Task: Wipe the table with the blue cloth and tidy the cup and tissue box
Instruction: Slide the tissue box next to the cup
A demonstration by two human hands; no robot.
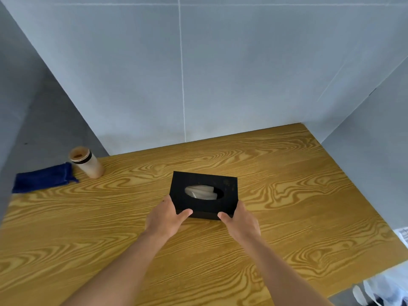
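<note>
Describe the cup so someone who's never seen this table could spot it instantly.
Look to the far left corner of the wooden table, against the grey wall. The cup stands there beside a folded blue cloth: a pale beige tumbler with a dark band under its lid.

Tissue box mid-table; cup, cloth far left.

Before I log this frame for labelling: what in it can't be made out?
All in the head view:
- Fingers of the left hand and right hand: hidden behind the ends of the black tissue box; only the thumbs show.
- Cup: contents unreadable, too small and blurred.
- Blue cloth: its left end fades into shadow at the table edge.
- White items at bottom right: cut off by the frame, unidentifiable.
</note>
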